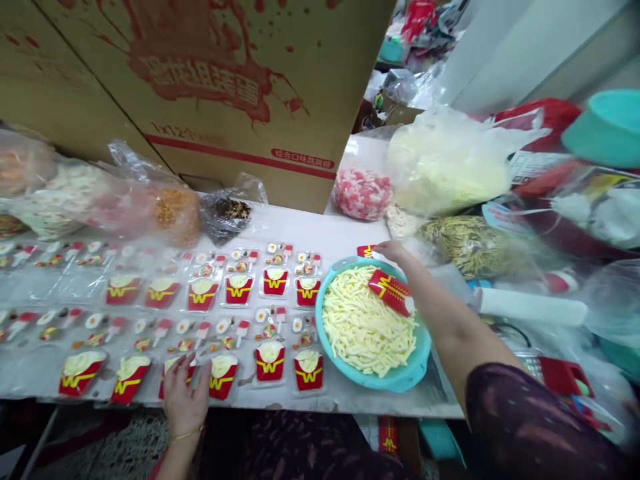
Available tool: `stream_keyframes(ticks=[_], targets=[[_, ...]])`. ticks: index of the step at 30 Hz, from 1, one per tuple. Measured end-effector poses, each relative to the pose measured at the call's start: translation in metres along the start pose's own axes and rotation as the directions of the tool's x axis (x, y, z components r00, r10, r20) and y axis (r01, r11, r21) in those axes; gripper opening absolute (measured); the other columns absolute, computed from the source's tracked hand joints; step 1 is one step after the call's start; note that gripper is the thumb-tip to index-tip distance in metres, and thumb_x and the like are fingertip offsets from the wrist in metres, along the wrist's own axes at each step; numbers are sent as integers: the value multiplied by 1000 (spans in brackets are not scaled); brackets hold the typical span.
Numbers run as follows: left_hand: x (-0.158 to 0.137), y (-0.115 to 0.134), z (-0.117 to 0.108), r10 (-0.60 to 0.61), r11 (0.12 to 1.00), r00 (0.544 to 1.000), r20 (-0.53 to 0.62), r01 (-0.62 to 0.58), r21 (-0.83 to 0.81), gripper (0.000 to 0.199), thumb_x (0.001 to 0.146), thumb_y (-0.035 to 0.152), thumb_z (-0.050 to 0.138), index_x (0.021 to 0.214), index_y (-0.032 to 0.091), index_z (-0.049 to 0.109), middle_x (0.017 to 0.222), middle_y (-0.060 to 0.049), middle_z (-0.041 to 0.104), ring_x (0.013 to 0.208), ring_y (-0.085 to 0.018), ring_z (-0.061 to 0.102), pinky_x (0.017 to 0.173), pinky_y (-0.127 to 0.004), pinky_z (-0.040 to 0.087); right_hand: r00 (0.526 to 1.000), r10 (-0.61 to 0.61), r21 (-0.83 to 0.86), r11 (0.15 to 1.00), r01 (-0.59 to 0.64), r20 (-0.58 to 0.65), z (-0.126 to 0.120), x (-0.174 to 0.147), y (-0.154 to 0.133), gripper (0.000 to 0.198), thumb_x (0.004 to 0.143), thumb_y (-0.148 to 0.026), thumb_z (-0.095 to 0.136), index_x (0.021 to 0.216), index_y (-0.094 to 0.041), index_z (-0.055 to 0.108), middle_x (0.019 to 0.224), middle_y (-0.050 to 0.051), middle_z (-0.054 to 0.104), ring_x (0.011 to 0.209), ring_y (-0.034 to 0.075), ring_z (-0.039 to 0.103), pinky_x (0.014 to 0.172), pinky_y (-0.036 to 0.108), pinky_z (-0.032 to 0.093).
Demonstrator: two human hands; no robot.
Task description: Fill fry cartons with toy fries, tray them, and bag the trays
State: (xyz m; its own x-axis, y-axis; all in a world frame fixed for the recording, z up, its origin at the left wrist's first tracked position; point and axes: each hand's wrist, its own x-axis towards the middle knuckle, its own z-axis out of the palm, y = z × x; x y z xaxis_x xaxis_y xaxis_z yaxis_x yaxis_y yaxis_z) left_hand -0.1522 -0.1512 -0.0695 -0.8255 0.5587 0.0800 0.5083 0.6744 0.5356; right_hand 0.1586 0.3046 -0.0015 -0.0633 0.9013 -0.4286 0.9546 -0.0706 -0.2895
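"How's the light?"
"Cool and fairly even over the worktop, with dark shadow below its front edge."
"Glare?"
"Whitish shine on the plastic bags at the back right corner and the clear packs toward the left edge."
"Sharpness?"
"Carton lettering is soft, the sleeve smeared, outer margins stretched."

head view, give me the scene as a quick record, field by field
left hand: over a red carton pack in the near row
right hand: beyond the bowl, fingertips by a small red piece; grip unclear
bowl: light blue, holding pale yellow strips
on the strips: a red carton with yellow marking
packs: two rows, clear plastic, left of the bowl
behind the packs: cardboard box, plastic bags
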Motion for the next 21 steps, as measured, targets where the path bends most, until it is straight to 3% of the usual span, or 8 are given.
stream_keyframes(ticks=[6, 10, 13, 14, 15, 17, 18, 21], targets=[[-41, 17, -18, -28, 997, 999, 38, 25, 67, 46, 69, 51, 49, 106, 24, 56, 110, -8, 51, 92, -24, 55, 77, -39, 49, 978, 94, 55, 993, -106, 188, 22, 30, 1, 14, 57, -25, 70, 56, -12, 64, 58, 7, 63, 63, 19, 59, 55, 27, 41], [-32, 46, -21, 102, 995, 993, 63, -102, -1, 44, 73, 49, 47, 105, 19, 55, 102, -9, 56, 93, -23, 55, 85, -40, 45, 997, 66, 180, 981, -72, 42, -1, 20, 5, 22, 74, -29, 55, 76, -11, 66, 71, 8, 65, 66, 15, 56, 56, 23, 41], [-20, 104, -6, 280, 955, 944, 174, -255, -150, 40, 78, 44, 46, 107, 18, 53, 103, -9, 59, 96, -22, 55, 88, -38, 44, 986, -104, 350, 926, 144, -133, -19, -27, 7, 26, 77, -30, 49, 81, -11, 65, 76, 6, 64, 67, 13, 54, 57, 22, 40], [-18, 128, 1, 378, 921, 897, 230, -338, -194, 41, 78, 44, 48, 110, 19, 52, 106, -9, 58, 100, -22, 54, 90, -39, 43, 965, -222, 418, 870, 262, -142, -18, -52, 7, 22, 74, -30, 52, 77, -11, 65, 73, 5, 64, 65, 12, 54, 57, 22, 40], [-18, 152, 9, 484, 872, 826, 288, -430, -233, 45, 77, 44, 50, 115, 19, 49, 113, -10, 55, 107, -23, 50, 93, -40, 40, 931, -363, 478, 811, 337, -41, -13, -82, 6, 19, 72, -29, 55, 72, -13, 65, 70, 3, 63, 63, 12, 53, 57, 22, 40], [-23, 195, 25, 649, 760, 641, 411, -575, -303, 63, 71, 45, 57, 125, 18, 38, 126, -13, 46, 119, -27, 39, 98, -45, 34, 810, -557, 565, 734, 376, 185, 11, -144, 5, 17, 70, -28, 56, 62, -15, 63, 64, 0, 61, 59, 12, 52, 55, 22, 40], [-28, 211, 32, 687, 721, 566, 455, -610, -329, 72, 68, 44, 61, 128, 17, 33, 129, -15, 42, 122, -29, 36, 98, -47, 32, 777, -592, 597, 708, 377, 212, 27, -173, 5, 19, 71, -28, 54, 57, -16, 60, 61, -1, 58, 57, 11, 51, 54, 22, 40], [-46, 231, 51, 732, 661, 411, 544, -623, -419, 80, 65, 35, 66, 132, 16, 26, 123, -16, 45, 116, -29, 41, 95, -47, 36, 783, -603, 657, 653, 376, 152, 75, -236, 5, 26, 74, -23, 48, 49, -17, 51, 53, -3, 51, 52, 10, 47, 54, 22, 39]])
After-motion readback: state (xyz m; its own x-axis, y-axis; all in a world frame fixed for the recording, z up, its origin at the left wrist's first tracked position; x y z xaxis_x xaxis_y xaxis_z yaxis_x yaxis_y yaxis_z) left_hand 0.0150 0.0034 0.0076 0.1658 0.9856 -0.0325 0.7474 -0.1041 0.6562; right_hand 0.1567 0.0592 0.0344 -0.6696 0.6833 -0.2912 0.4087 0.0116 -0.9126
